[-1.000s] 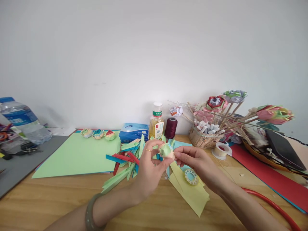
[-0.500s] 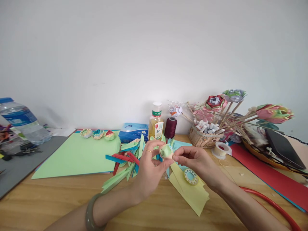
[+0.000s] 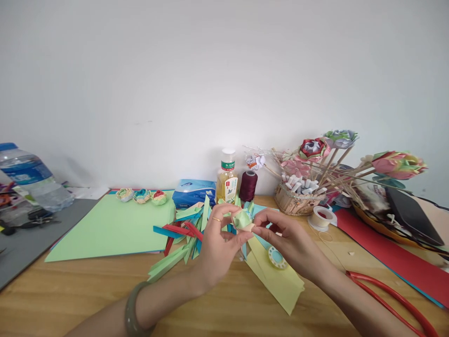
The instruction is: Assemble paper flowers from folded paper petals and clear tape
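Observation:
Between my two hands is a small folded paper flower (image 3: 242, 219), pale green with a cream edge, held above the table. My left hand (image 3: 219, 243) grips it from the left, thumb underneath and fingers around its back. The thumb and forefinger of my right hand (image 3: 287, 238) pinch its lower right edge. Behind and below my left hand lies a pile of folded paper strips (image 3: 189, 234) in green, blue and red. Yellow paper sheets (image 3: 277, 285) lie under my right hand, with a round ring-shaped tape roll (image 3: 278, 258) on them.
Three paper flowers (image 3: 142, 195) sit on green sheets (image 3: 115, 229) at left. A tissue pack (image 3: 194, 193), drink bottle (image 3: 227, 180) and dark red thread spool (image 3: 249, 186) stand behind. To the right are a basket (image 3: 298, 203), a cream thread spool (image 3: 322, 217) and red handles (image 3: 396, 299).
The paper flower has turned slightly between my fingers, and its cream edge shows more at the right. My right forearm has shifted a little, exposing more of the red handles.

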Motion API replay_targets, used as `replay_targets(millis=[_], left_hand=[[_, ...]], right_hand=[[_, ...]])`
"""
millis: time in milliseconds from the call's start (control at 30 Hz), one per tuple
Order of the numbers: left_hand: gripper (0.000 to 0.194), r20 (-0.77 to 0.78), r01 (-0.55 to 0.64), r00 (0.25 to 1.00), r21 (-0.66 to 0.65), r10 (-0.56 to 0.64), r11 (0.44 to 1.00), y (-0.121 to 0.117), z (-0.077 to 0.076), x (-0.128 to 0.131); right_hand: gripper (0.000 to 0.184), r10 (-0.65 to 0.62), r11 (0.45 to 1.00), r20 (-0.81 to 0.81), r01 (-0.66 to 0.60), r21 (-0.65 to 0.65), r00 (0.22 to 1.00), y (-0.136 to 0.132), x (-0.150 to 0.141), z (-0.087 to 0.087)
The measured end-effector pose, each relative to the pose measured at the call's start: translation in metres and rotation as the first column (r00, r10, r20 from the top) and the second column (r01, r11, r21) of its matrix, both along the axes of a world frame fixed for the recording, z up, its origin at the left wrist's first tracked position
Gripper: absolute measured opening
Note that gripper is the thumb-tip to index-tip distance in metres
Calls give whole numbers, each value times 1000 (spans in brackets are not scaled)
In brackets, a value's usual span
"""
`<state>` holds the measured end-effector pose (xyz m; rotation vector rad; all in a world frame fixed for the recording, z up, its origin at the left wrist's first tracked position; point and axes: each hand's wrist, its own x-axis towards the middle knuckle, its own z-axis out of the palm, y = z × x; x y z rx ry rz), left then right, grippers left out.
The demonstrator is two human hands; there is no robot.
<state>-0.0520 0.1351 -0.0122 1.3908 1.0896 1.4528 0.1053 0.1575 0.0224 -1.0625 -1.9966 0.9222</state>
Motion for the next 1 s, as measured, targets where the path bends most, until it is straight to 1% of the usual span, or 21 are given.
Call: replay_targets(millis=[100,133,267,300,400,567,733,833,1000], left_hand=[[30,-1,6,1000,4,-6,1000,-1,0,0],[30,-2,7,1000,5,-6,1000,-1,0,0],[30,-11,-10,1000,9,10,1000,-1,-1,0],[30,-14,-16,1000,10,16,1000,-1,-1,0],[30,-15,-24,1000,20,25,1000,-1,-2,0],[31,-13,-36,999,41,37,998,-1,-4,1],[33,-19,-41,999,61,42,997,-1,-6,0],[33,-53,-37,998,79,42,996,-1,-7,-1],[34,-94,-47,994,110,57,993,0,-9,0]], right_hand=[[17,30,997,20,-28,-71,999,1,1,0],[17,32,998,30,-30,-60,999,2,2,1],[14,-29,996,84,22,87,996,2,2,2],[14,-38,995,91,30,94,995,1,2,2],[17,-19,1000,80,18,10,997,0,0,1],[18,18,994,14,-16,-110,1000,-1,-1,0],[23,100,948,-38,-106,-299,994,3,2,6],[24,103,935,-47,-113,-336,994,4,3,9],[24,118,938,-64,-133,-321,991,4,4,11]])
